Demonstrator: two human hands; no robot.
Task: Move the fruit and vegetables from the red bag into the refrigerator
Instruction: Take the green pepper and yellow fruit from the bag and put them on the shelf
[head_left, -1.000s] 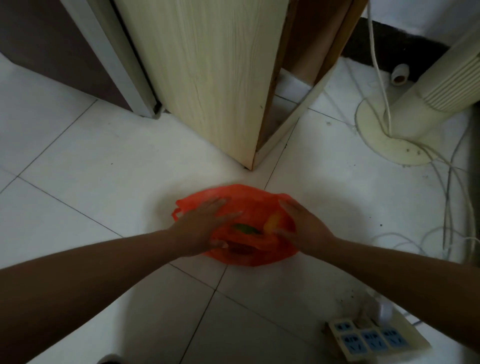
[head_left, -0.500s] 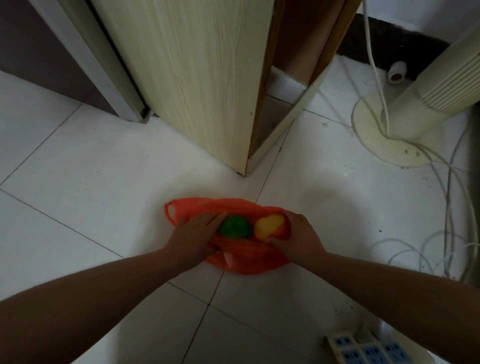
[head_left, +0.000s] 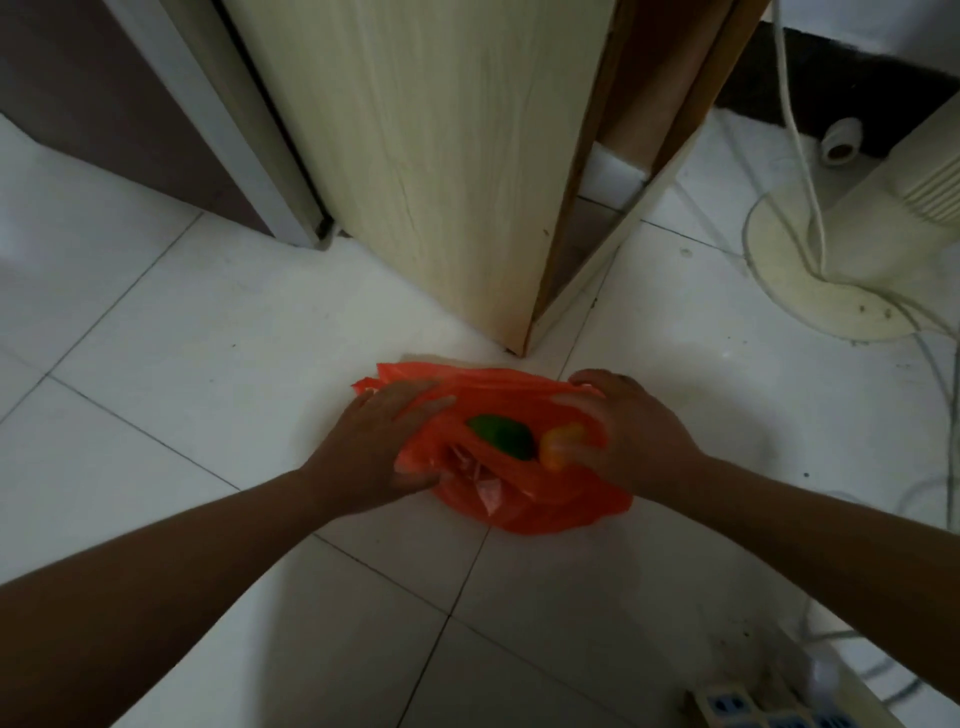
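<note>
Pulling red bag (head_left: 545, 514) mouth wider than second ago, we are baring green fruit (head_left: 504, 441) and orange fruit (head_left: 558, 457) inside, bag lying on floor (head_left: 208, 364). Left grip (head_left: 374, 452) is pinching bag rim; right grip (head_left: 634, 441) is curling round orange fruit, readying first lift.

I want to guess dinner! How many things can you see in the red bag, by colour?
Green piece: 1
Orange-yellow piece: 1
Total: 2 showing in the red bag; more may be hidden under the plastic.
</note>
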